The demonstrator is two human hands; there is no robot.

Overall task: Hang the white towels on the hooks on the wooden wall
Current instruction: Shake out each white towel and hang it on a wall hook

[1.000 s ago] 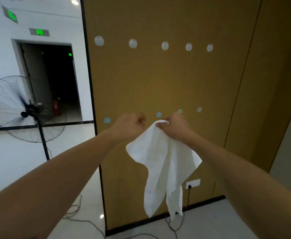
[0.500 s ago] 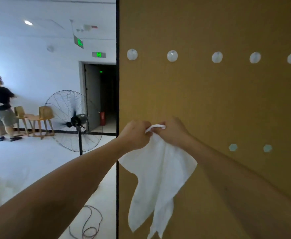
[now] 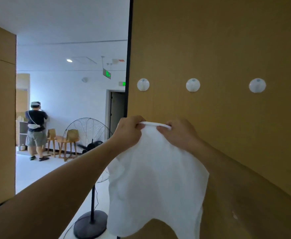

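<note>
Both hands were up in front of the wooden wall (image 3: pixel 227 49), and I had the white towel (image 3: pixel 155 183) between them. The left hand (image 3: pixel 128 131) was curled tight, its fingers pinching one end of a small white loop (image 3: pixel 156 124) at the towel's top edge. The right hand (image 3: pixel 177 133) gripped the other end, thumb and fingers closed on the cloth, so the loop ran taut between the two fists. The rest of the towel hung down loose below my hands, draping in front of the wall and hiding the lower part of my right forearm.

Above my hands sat a row of round white hooks on the wall: the left hook (image 3: pixel 143 84), the middle hook (image 3: pixel 193 85) and the right hook (image 3: pixel 257 85). The loop was below the left and middle hooks, roughly between them, and not touching either one. All three hooks were bare.

Off to the left, past the wall's dark edge, a standing fan (image 3: pixel 89 135) stood on the pale floor, its round base (image 3: pixel 90 223) just beside the towel's lower corner in my view. Farther back, a person (image 3: pixel 36 130) in a dark top and grey shorts stood facing away, near some wooden chairs (image 3: pixel 67 142). A green exit sign (image 3: pixel 107 74) hung from the ceiling.
</note>
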